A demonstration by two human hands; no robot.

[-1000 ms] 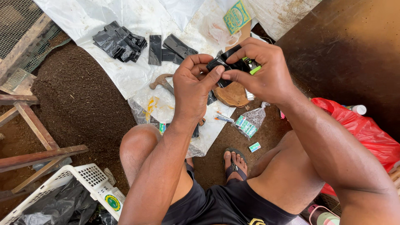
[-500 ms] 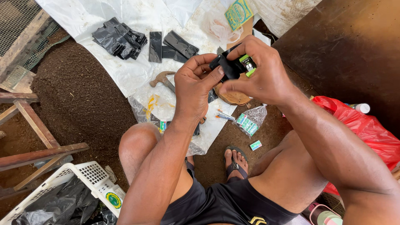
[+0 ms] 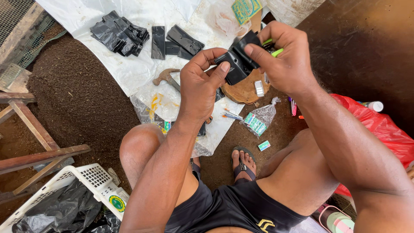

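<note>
We've got bare arms and two bare hands, left hand (image 3: pixel 200 86) and right hand (image 3: pixel 284 58), black shorts (image 3: pixel 228 211) with a small gold logo, and dark flip-flops (image 3: pixel 243 164).

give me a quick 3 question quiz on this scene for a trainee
1. True or false: both hands hold the small black bag.
2. What lies on the white sheet just left of the left hand? A hammer, B scissors, C knife.
3. The white basket holds a ____ plastic bag.

Key:
1. True: left hand and right hand grip the black bag.
2. A, the hammer on the white sheet.
3. Black; basket.
</note>
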